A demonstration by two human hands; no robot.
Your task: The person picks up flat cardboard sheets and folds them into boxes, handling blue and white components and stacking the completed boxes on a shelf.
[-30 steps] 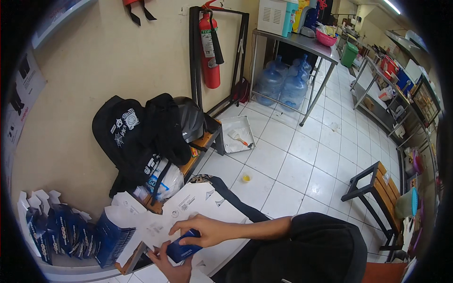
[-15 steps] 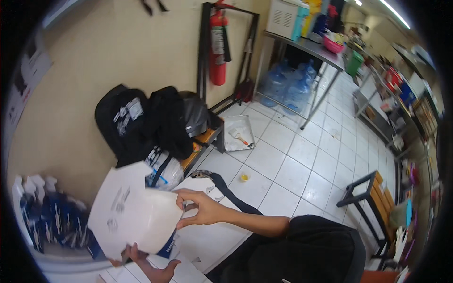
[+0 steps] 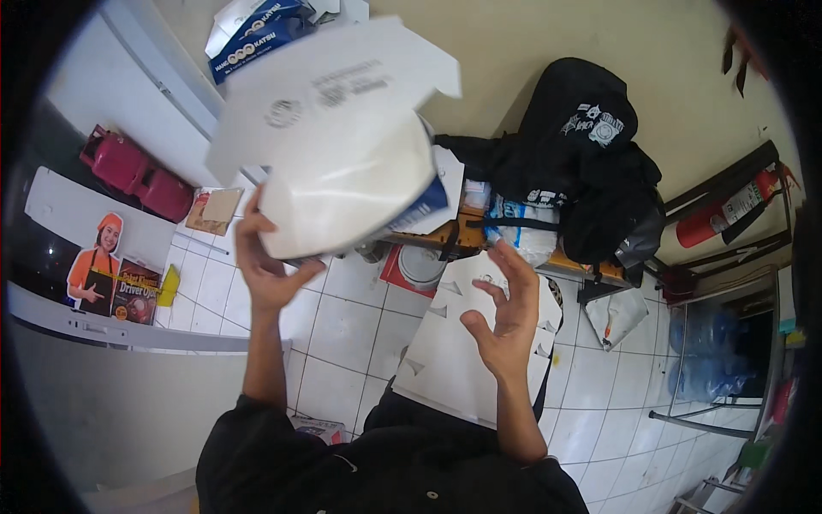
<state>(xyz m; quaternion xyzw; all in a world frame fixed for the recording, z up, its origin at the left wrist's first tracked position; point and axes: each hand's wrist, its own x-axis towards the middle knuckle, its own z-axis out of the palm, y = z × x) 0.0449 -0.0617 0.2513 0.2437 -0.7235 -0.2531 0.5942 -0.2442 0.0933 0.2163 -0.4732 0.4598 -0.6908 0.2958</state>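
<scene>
A partly folded white paper food box [image 3: 342, 128], with a blue outer side and open flaps, is tilted in front of me. My left hand [image 3: 272, 270] grips its lower left edge; some of the fingers are hidden by the box. To the right of the box, my right hand [image 3: 507, 330] hangs empty with its fingers apart. Beneath that hand, flat white box blanks [image 3: 458, 364] with cut slots lie across my lap. Several blue and white folded boxes [image 3: 261, 43] stand against the wall, beyond the held box.
Black backpacks [image 3: 591, 137] rest on a wooden bench [image 3: 432, 238] by the wall. Pink gas cylinders [image 3: 137, 176] lie at the left, near a cutout display [image 3: 98, 257]. On the right are a fire extinguisher [image 3: 728, 210], a tray [image 3: 618, 319] on the floor and water jugs [image 3: 706, 343].
My right hand has let go of the box and moved away to the right. The left hand still holds the box. The view has swung to the left.
</scene>
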